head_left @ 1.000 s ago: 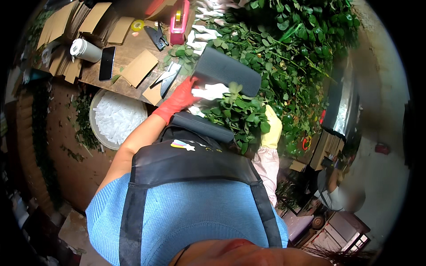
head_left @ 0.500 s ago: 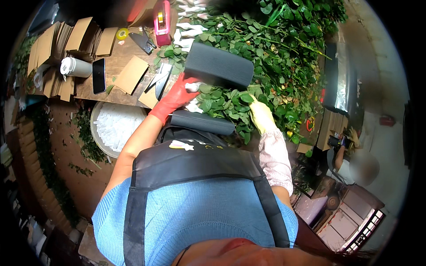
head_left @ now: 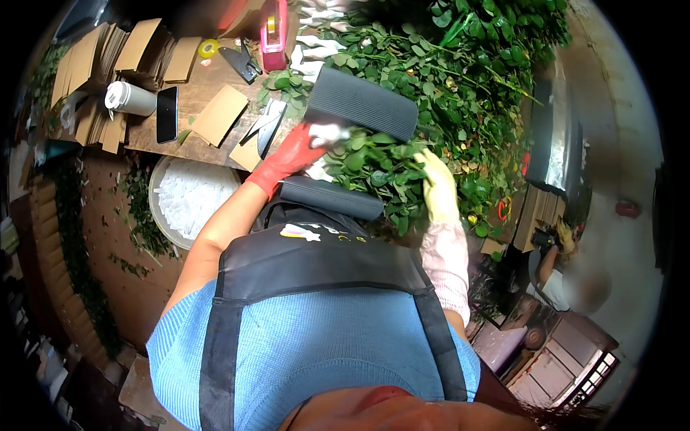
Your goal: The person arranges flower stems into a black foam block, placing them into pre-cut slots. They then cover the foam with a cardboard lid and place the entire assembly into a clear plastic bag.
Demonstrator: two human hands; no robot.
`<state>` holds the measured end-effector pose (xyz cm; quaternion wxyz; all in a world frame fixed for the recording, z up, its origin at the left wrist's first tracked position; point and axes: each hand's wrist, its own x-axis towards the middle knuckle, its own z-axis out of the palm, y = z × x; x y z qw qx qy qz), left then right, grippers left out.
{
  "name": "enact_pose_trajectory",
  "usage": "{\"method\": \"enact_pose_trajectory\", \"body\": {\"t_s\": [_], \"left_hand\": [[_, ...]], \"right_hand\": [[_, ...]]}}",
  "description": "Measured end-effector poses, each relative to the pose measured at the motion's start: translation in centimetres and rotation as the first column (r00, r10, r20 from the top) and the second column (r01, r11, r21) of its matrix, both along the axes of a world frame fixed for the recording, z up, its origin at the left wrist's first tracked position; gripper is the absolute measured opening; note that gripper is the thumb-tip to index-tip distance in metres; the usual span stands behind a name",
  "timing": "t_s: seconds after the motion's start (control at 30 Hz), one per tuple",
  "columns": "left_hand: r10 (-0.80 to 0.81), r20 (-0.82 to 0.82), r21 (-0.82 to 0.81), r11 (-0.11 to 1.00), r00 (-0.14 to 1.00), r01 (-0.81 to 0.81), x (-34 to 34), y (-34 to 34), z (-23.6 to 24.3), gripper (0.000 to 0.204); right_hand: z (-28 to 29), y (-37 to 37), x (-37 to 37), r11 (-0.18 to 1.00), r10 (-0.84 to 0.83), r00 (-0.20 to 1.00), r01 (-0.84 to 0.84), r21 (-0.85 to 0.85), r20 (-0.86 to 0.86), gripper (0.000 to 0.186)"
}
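My left hand [head_left: 291, 159], in a red rubber glove, is closed around a rose with a white sleeve over its bud [head_left: 329, 135]. Green leafy stems [head_left: 374, 167] stretch from the bud toward my right hand [head_left: 440, 188]. That one wears a pale yellow glove; its fingers curl in at the far end of the leaves, and what they grip is hidden. Dark grey ribbed pieces lie on both sides of the stems: a wide one [head_left: 363, 104] beyond and a narrower one [head_left: 330, 197] close to my apron. Another white-sleeved bud [head_left: 318, 170] shows under my left wrist.
Left on the wooden table are scissors [head_left: 266, 123], cardboard pieces [head_left: 220, 115], a phone [head_left: 167, 115], a white cup [head_left: 129, 98], a stapler [head_left: 241, 63] and a pink tape dispenser [head_left: 273, 36]. A tub of white sleeves [head_left: 188, 201] stands below. Rose stems [head_left: 460, 79] pile up beyond. Another person [head_left: 557, 276] works at right.
The rose in my left hand has lifted a little and its leaves have spread between my hands. My right hand has drawn slightly to the right.
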<state>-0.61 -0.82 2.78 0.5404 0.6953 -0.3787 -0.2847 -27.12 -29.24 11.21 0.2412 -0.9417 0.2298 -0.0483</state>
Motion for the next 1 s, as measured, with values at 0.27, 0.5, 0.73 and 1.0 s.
{"method": "enact_pose_trajectory", "body": {"t_s": [0.27,0.5,0.73,1.0], "left_hand": [[-0.022,-0.184,0.076,0.996,0.983,0.036,0.3,0.1,0.2,0.036],[-0.059,0.466,0.048,0.998,0.883,0.041,0.2,-0.1,-0.8,0.040],[0.167,-0.104,0.148,0.977,0.980,-0.151,1.0,-0.1,2.4,0.033],[0.663,-0.008,-0.044,0.748,0.749,-0.663,1.0,2.4,1.2,0.018]], "right_hand": [[10.1,3.3,3.7,0.879,0.041,0.936,-0.200,-0.433,-0.349,0.069],[7.5,13.0,16.3,0.976,0.121,0.781,-0.205,-0.068,-0.613,0.064],[-1.2,9.9,18.0,0.975,0.129,0.664,-0.221,-0.029,-0.737,0.061],[-0.4,10.2,17.8,0.973,0.152,0.703,-0.232,-0.022,-0.695,0.060]]}}
